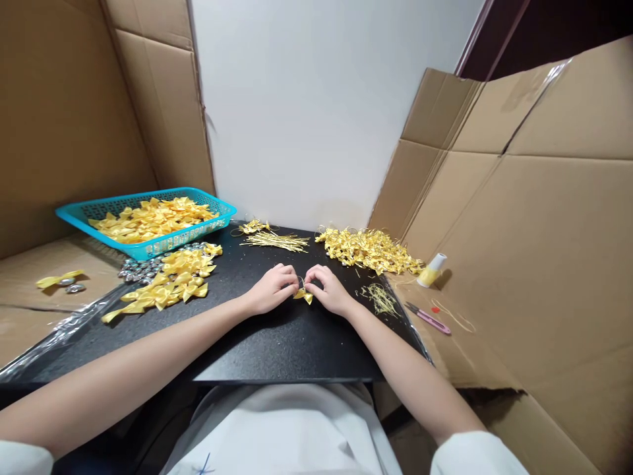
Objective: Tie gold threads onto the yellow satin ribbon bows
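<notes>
Over the middle of the black table (277, 349), my two hands meet at a small yellow ribbon bow (303, 296). My left hand (274, 288) has its thumb and fingers pinched at the bow's left side. On the other side my right hand (326, 288) pinches too, close to a thin cord loop (302, 282) that rises from the bow. The fingertips hide the bow's centre. Just behind the hands lies a bundle of cut gold cords (277, 241).
A turquoise basket (148, 249) of yellow bows stands at the back left, with loose bows (171, 287) and silvery beads (141, 269) before it. Finished-looking bows (368, 249) pile up at the back right. Thread scraps (382, 299), a thread spool (432, 270) and pink snips (429, 319) lie right.
</notes>
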`<control>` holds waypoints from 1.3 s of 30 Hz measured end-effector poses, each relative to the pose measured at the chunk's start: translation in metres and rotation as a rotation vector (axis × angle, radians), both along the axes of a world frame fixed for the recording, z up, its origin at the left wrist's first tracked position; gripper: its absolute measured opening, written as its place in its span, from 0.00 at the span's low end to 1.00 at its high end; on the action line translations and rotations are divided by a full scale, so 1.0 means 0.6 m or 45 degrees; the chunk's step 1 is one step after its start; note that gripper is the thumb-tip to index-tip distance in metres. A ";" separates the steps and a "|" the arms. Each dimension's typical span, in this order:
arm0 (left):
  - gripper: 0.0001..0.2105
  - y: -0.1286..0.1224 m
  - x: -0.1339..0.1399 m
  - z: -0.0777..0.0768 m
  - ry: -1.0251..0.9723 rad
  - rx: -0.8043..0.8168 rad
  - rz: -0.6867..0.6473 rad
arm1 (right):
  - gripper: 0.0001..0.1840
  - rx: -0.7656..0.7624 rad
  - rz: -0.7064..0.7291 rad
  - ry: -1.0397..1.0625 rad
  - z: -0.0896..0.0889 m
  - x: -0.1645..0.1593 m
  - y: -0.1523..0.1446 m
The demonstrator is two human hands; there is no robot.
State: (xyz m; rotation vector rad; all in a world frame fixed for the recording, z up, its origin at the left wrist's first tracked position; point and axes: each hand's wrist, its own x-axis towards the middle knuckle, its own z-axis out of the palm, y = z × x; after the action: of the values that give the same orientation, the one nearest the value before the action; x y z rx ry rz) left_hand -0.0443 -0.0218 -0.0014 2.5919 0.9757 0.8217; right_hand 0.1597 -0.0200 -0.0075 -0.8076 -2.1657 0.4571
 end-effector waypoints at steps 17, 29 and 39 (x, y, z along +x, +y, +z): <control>0.18 0.004 -0.008 0.001 0.081 -0.003 -0.134 | 0.11 -0.461 0.105 0.240 -0.008 -0.004 0.006; 0.20 -0.009 -0.006 0.010 -0.072 -0.209 -0.199 | 0.06 -0.156 -0.037 0.297 0.004 -0.012 -0.016; 0.22 -0.009 -0.004 0.007 -0.186 -0.323 -0.192 | 0.11 -0.386 0.038 0.350 0.001 -0.011 -0.011</control>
State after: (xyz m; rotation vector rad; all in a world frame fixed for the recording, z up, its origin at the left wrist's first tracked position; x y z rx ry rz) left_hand -0.0465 -0.0269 0.0026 2.3212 0.7768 0.7796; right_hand 0.1528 -0.0265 -0.0067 -0.8212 -1.8799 0.8750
